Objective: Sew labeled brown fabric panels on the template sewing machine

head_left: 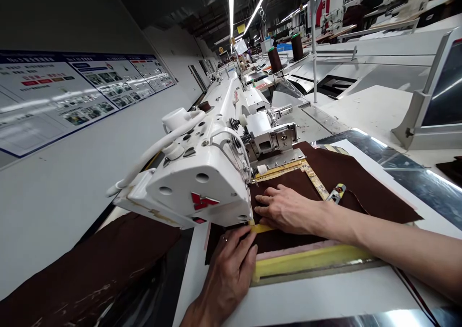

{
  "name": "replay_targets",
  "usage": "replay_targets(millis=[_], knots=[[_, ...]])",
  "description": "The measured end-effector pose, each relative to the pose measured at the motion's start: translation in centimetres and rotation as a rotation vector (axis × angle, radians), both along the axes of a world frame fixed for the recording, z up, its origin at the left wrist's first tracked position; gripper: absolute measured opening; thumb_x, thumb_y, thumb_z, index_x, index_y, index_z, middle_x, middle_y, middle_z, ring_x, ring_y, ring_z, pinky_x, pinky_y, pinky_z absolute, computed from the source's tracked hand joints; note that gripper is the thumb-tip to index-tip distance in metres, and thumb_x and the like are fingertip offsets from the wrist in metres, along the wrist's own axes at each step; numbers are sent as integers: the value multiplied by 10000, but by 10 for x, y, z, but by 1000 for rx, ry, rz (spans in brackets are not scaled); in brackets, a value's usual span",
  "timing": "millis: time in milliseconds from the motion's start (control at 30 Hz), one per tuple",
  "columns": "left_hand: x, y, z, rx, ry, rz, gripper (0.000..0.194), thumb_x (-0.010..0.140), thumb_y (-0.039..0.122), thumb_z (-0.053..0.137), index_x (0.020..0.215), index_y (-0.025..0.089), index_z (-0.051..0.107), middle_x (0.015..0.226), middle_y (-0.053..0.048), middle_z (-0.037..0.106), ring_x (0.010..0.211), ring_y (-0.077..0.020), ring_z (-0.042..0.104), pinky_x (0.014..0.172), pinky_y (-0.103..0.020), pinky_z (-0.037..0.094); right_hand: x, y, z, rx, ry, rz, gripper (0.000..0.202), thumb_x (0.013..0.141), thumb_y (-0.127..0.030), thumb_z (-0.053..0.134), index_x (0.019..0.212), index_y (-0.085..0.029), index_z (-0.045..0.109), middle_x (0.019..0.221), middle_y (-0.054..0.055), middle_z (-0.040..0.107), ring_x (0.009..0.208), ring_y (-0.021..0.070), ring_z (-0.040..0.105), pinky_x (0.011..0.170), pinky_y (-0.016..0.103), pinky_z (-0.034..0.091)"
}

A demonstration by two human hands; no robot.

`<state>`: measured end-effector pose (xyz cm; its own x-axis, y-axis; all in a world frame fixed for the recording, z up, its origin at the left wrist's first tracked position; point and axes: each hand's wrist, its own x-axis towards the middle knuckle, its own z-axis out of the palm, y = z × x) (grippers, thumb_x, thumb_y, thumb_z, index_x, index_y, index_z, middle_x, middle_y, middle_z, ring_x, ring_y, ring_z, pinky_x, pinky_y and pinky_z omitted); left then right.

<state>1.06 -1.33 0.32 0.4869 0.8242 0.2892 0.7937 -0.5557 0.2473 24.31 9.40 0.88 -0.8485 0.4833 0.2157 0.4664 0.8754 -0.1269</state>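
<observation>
Dark brown fabric point(375, 192) lies under the head of a white sewing machine point(184, 182), within a flat template with yellow strips point(310, 263). My right hand point(285, 209) rests on the fabric just right of the machine head, palm down with fingers stretched out. Nearer to me, my left hand point(231, 269) lies at the template's yellow edge, below the machine head, its fingers extended and tips by a yellow strip. The needle area is hidden behind the machine head. Small thread snips point(336, 193) lie on the fabric beyond my right forearm.
More brown fabric point(90, 264) hangs at the lower left. Thread cones point(275, 59) stand behind the machine. At the right is a screen on a stand point(433, 100). A wall with printed boards point(90, 88) runs along the left.
</observation>
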Motion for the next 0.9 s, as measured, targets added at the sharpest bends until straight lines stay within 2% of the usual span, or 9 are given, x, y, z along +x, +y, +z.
replay_targets(millis=[233,433,600,700,900], knots=[[1,-2,3,-18,-16,5,381,998,170,518,1368,208,599,1347,-115,610,1250,-256,589,1073,-404,520,3,0,2,-12,11,30,264,1045,-331,457,1003,-195,680,1095,87,662,918,238,539,749,381,376],[1,-2,3,-12,-46,8,326,993,162,524,1295,197,643,1329,-120,618,1230,-257,602,1065,-405,528,9,6,11,-88,-10,65,140,979,-244,556,974,-169,673,1049,83,675,929,217,599,787,342,424],[1,-2,3,-18,-49,4,291,997,153,516,1252,182,654,1307,-126,621,1212,-250,606,1060,-410,529,6,8,3,-34,-24,78,143,988,-220,533,899,-180,637,963,57,653,851,198,592,744,333,424],[1,-2,3,-16,-40,7,286,1001,161,516,1250,181,654,1301,-131,624,1206,-256,608,1051,-426,533,6,8,0,-14,-11,95,104,980,-195,533,922,-180,619,943,46,644,822,191,585,729,328,428],[1,-2,3,-16,-40,9,267,1005,178,517,1225,187,668,1281,-132,638,1175,-261,622,1025,-435,544,12,11,12,-43,-68,93,88,943,-164,566,900,-149,641,944,74,663,830,190,615,722,305,466]])
